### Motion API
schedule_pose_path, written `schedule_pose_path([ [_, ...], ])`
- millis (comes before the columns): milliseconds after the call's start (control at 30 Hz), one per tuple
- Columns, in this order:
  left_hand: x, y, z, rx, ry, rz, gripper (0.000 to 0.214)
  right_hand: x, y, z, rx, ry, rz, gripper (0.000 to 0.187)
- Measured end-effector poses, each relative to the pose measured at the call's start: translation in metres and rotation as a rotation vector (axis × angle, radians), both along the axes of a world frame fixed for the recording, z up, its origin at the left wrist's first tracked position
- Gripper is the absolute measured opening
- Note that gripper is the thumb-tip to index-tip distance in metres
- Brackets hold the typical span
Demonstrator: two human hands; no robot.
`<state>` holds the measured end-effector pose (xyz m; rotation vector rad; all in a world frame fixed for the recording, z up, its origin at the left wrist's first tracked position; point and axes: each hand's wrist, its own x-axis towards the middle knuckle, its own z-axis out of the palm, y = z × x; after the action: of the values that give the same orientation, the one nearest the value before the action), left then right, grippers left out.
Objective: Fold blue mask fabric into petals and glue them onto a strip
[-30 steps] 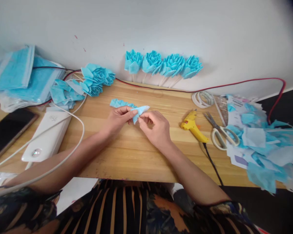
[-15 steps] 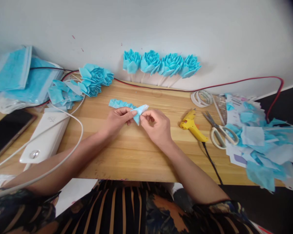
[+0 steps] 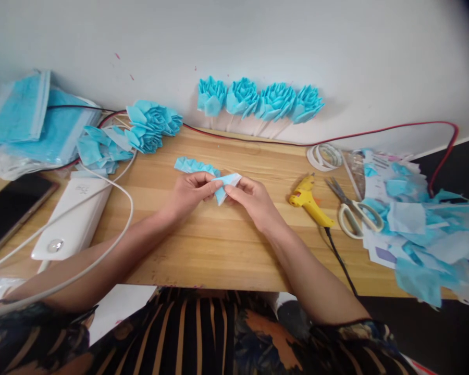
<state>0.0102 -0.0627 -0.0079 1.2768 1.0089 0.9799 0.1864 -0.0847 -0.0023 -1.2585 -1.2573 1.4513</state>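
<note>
Both hands meet at the middle of the wooden table [image 3: 219, 245]. My left hand [image 3: 189, 191] and my right hand [image 3: 254, 199] pinch one small folded piece of light blue paper [image 3: 225, 183] between their fingertips, just above the tabletop. Right behind the hands lies a row of folded blue paper pieces [image 3: 195, 165]. Several finished blue paper flowers [image 3: 258, 99] lean against the white wall. Another blue paper flower [image 3: 152, 124] lies at the back left.
A yellow glue gun [image 3: 309, 200] and scissors [image 3: 354, 212] lie right of my hands, with a tape roll [image 3: 323, 156] behind them. Blue paper scraps [image 3: 418, 229] cover the right end. At left are a white box [image 3: 76, 216], white cables, a phone [image 3: 11, 211] and blue packets [image 3: 31, 125].
My right hand has turned and lowered, its fingers now flatter along the paper piece. The piece has tipped slightly to the right. My left hand has barely moved.
</note>
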Motion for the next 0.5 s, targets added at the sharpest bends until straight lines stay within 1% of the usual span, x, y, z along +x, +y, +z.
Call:
schedule_pose_path([
  [133,0.0,-0.0003,-0.0004,0.012,-0.009,-0.043,0.037,0.0005,0.0009,-0.0034,0.054,-0.022,-0.014,0.02],
  [267,-0.0011,-0.001,0.0003,0.007,0.017,-0.136,0.046,-0.0009,0.0008,-0.0015,0.136,0.013,-0.104,0.017],
  [367,-0.0024,-0.0009,-0.0014,-0.004,0.06,-0.164,0.044,-0.0025,-0.0005,0.0002,0.17,0.002,-0.143,0.017],
  [500,-0.0032,-0.0009,-0.0021,-0.031,0.041,-0.149,0.036,-0.0032,-0.0019,0.0,0.191,-0.007,-0.152,0.017],
])
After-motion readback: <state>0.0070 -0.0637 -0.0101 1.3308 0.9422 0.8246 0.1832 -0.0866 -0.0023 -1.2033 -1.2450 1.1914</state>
